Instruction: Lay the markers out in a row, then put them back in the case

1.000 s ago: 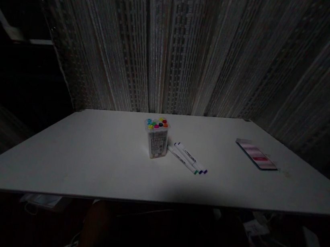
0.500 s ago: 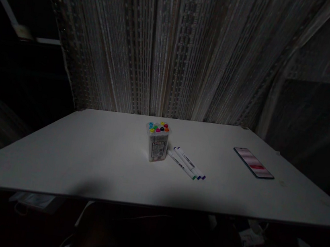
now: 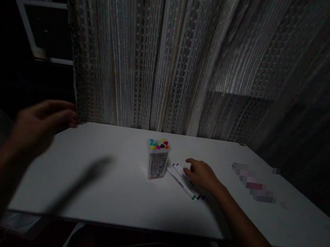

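Over the white markers point(image 3: 179, 182) my right hand point(image 3: 201, 173) reaches in from the right, index finger and thumb apart, holding nothing. It covers part of the markers, and I cannot tell if it touches them. Several markers lie together, one with a green end. Just left of them, a clear plastic marker case point(image 3: 157, 167) stands upright, packed with markers whose coloured ends face up. My left hand point(image 3: 41, 123) is raised in the air at the left, away from the case. Its fingers stretch forward, slightly blurred, with nothing seen in them.
The white table point(image 3: 118, 202) spans the view. A phone point(image 3: 254, 184), blurred into blocks, lies on its right side. Behind the table hangs a striped curtain point(image 3: 167, 59), with a dark window point(image 3: 46, 31) at the left. The light is dim.
Both my hands have come into view, the right one over the markers and the left one raised at the left. The view has tilted up a little. Case and markers stay put.
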{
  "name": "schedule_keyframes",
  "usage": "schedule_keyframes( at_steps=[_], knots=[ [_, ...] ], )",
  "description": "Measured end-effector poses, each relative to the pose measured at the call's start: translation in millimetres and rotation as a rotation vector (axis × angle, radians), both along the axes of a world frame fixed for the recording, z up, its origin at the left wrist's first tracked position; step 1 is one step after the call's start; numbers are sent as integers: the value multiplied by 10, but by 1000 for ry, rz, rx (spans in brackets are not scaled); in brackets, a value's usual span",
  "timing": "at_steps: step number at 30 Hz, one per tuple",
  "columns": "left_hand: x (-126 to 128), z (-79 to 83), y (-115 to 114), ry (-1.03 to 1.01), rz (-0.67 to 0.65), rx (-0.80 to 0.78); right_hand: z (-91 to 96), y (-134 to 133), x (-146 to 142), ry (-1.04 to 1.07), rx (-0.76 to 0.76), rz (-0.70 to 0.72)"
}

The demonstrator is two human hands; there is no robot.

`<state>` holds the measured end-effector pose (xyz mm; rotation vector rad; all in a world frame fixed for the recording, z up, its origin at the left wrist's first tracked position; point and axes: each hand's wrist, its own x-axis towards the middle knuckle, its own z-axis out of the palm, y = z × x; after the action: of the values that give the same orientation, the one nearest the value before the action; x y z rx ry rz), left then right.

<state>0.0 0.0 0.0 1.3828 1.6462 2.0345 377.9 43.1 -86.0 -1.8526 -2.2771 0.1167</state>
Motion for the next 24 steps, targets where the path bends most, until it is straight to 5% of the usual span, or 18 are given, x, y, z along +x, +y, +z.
schedule_keyframes(
  at_steps=[2,5,9,13,17,24],
  knots=[
    [283,-188,268,-181,-288,16,-97,216,-121,-29,-17,-20],
    [830,-593,778,-333,-466,-61,-185,466,-264,-66,-29,-46],
    [1364,-1043,1284,-427,-588,-88,-332,697,-320,-90,-35,-76],
    [1463,-1335,1454,-374,-687,-59,-521,844,-281,-34,-43,-67],
    [1404,-1464,1424,-333,-780,-46,-621,911,-245,75,-31,-80],
    [1460,-1357,1230,-236,-752,61,-613,949,-89,159,-69,-70]
  ],
)
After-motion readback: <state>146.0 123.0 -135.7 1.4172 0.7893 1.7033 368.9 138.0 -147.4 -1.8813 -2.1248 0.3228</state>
